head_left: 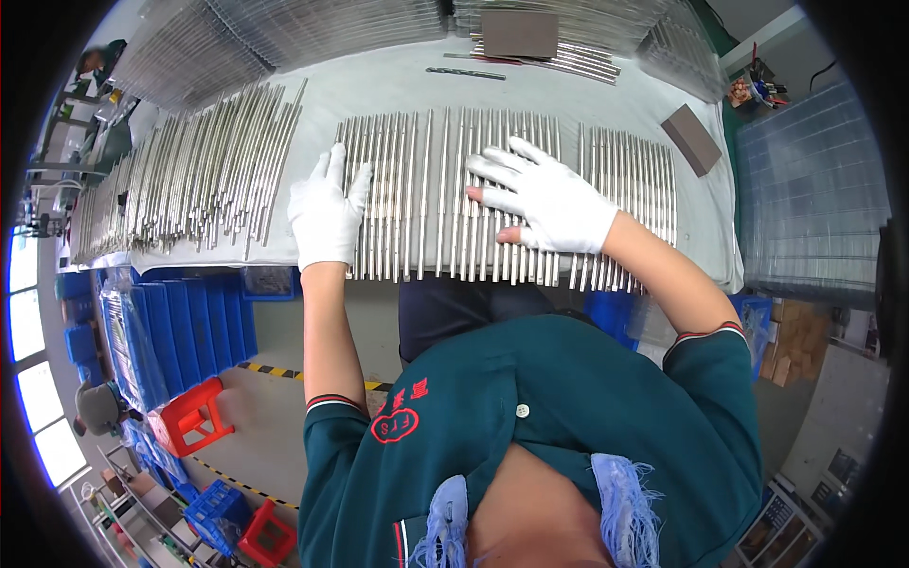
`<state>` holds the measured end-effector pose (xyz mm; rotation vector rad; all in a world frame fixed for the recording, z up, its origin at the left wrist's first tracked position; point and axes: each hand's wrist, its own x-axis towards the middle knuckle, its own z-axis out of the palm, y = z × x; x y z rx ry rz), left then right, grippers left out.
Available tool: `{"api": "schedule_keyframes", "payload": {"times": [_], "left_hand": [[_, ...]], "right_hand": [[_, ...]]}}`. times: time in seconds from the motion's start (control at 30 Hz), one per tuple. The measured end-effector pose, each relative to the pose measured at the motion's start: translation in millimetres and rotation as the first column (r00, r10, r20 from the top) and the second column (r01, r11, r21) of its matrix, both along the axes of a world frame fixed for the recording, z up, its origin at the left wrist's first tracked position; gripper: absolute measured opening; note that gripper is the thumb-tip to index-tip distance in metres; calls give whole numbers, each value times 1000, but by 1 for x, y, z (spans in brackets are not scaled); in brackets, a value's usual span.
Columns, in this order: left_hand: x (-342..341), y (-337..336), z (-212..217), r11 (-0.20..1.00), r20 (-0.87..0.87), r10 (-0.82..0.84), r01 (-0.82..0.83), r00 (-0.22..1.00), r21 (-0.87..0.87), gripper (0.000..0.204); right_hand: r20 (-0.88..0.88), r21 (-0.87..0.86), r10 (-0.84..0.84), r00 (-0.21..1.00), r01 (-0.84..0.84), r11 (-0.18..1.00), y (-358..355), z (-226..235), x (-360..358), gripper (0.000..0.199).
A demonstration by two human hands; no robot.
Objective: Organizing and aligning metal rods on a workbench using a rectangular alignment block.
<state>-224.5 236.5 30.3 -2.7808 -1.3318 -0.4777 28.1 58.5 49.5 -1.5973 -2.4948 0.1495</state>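
A row of slim silver metal rods (385,199) lies side by side on the white-covered table, with small gaps splitting it into groups. My left hand (327,208), in a white glove, rests against the row's left end, its fingers apart and pointing away from me. Over the right middle of the row lies my right hand (549,197), also gloved, with its fingers stretched across the rods and two bare fingertips showing. Neither hand grips a rod. The rods under my right palm are hidden.
A larger, uneven bank of rods (204,170) fills the table's left side. A drill bit (464,73) lies at the back, near a brown block (520,34) on more rods. Another brown block (691,140) sits at right. Clear plastic trays (805,189) are stacked beyond.
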Motion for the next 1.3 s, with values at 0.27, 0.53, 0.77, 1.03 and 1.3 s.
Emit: {"api": "schedule_keyframes", "payload": {"times": [0.27,0.53,0.77,1.03,1.3], "left_hand": [[9,-5,-8,997,101,42,-49,994,67,44],[40,-35,-5,997,90,53,-58,995,50,44],[49,-52,-2,996,96,53,-59,994,65,46],[9,-68,4,978,100,-206,207,974,-3,59],[-31,-80,5,900,33,-422,423,906,-102,101]], "right_hand": [[-20,-110,-87,996,84,990,-55,8,25,68],[-39,-107,-83,996,78,991,-61,8,25,68],[-56,-94,-84,995,79,992,-60,11,25,64],[13,147,-360,933,355,923,-63,4,71,73],[82,336,-914,397,853,401,-120,-19,208,77]]}}
